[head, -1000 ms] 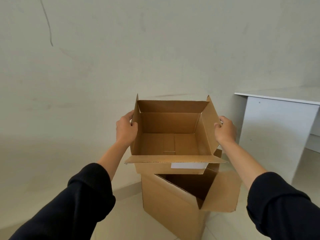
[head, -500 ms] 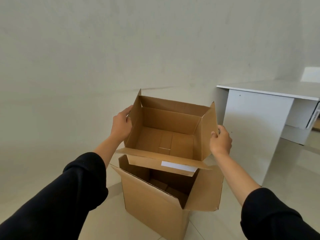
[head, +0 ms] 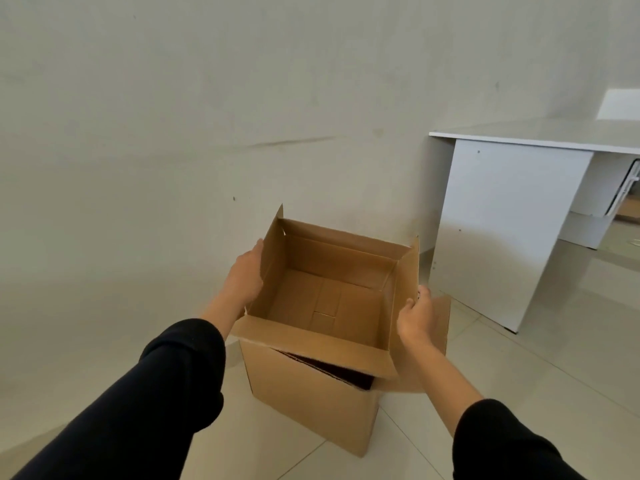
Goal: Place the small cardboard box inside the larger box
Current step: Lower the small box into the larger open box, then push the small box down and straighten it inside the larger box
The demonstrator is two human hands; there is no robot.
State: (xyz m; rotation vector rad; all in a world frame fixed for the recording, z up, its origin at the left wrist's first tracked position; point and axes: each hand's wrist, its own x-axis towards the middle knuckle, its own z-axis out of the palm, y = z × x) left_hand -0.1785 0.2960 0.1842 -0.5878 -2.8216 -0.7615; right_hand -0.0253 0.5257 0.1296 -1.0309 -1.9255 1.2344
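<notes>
The small cardboard box (head: 325, 299) is open, empty, with its flaps up, and sits partly sunk into the mouth of the larger box (head: 304, 403), which stands on the tiled floor. A dark gap of the larger box's inside shows under the small box's near flap. My left hand (head: 244, 275) presses flat against the small box's left wall. My right hand (head: 417, 318) grips its right wall and flap. One flap of the larger box sticks out behind my right hand.
A plain wall (head: 207, 133) rises right behind the boxes. A white desk (head: 512, 216) stands to the right, its side panel close to the boxes. Pale floor tiles (head: 519, 375) lie in front and to the right.
Both hands have lowered the small box from above the larger box down into its opening. My view has tilted down and the boxes sit lower in it.
</notes>
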